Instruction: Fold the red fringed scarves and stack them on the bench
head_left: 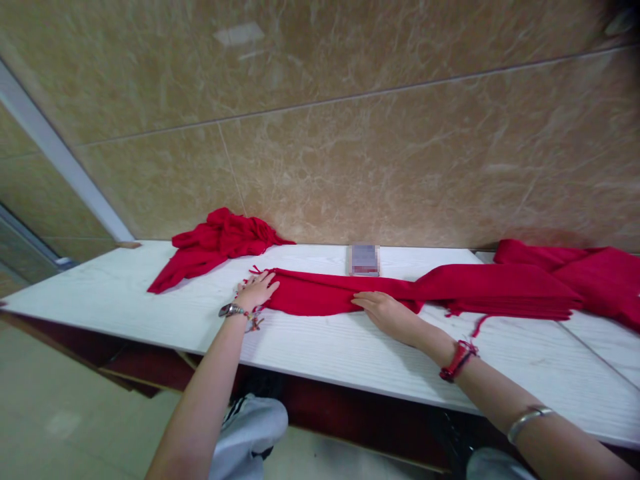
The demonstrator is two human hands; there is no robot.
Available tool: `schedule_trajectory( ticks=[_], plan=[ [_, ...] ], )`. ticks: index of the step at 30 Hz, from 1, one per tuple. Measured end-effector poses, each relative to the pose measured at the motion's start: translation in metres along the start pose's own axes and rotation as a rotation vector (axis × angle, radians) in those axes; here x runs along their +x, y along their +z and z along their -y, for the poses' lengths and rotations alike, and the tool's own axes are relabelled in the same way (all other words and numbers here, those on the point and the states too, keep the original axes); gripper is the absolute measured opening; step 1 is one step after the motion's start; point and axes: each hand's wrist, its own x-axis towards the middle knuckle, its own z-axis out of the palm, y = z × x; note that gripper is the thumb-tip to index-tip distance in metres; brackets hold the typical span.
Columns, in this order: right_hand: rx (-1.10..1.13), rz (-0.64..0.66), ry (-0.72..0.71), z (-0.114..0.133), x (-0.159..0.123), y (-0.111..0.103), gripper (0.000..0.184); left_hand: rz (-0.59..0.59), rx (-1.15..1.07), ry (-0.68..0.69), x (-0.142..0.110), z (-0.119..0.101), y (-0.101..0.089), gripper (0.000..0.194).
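Note:
A long red scarf (pixel 310 293), seemingly with a tasselled end, lies flat along the white tabletop. My left hand (pixel 257 291) rests on its left end with the fingers stretched out, next to some red fringe. Further right, my right hand (pixel 385 311) lies on the scarf's near edge, fingers extended and roughly flat. A stack of folded red cloth (pixel 495 288) sits to the right of my right hand and meets or overlaps the scarf's right part. Beneath both palms the cloth is hidden.
Crumpled red cloth (pixel 220 237) is heaped at the back left. More loose red cloth (pixel 600 273) lies at the far right. A phone-like rectangular item (pixel 365 260) is by the marbled wall (pixel 375 167). The white table (pixel 320 343) has shelves below.

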Motion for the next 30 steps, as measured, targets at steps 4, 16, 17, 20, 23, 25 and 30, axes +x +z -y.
schedule_trajectory(
  ticks=[4,16,17,20,23,25,30],
  plan=[
    [-0.033,0.011,-0.023,-0.001,0.000,0.003,0.041,-0.062,0.010,-0.169,0.000,0.011,-0.002,0.048],
    [-0.174,-0.092,-0.022,-0.004,0.005,-0.029,0.031,-0.321,-0.019,-0.076,0.009,0.020,0.010,0.032],
    [-0.219,-0.109,0.029,-0.011,0.003,-0.040,0.031,-0.373,-0.023,-0.070,0.012,0.023,0.012,0.031],
    [-0.358,-0.171,0.382,-0.044,-0.017,-0.069,0.036,-0.440,-0.027,0.006,0.021,0.028,0.021,0.035],
    [-0.434,-0.090,0.766,-0.080,-0.055,-0.083,0.045,-0.337,0.000,0.082,0.029,0.029,0.030,0.038],
    [-0.421,0.112,0.836,-0.098,-0.079,-0.082,0.043,-0.276,0.014,0.087,0.032,0.029,0.033,0.039],
    [-0.441,0.290,0.772,-0.113,-0.108,-0.069,0.045,-0.301,0.026,0.042,0.032,0.030,0.033,0.044]
  ],
)
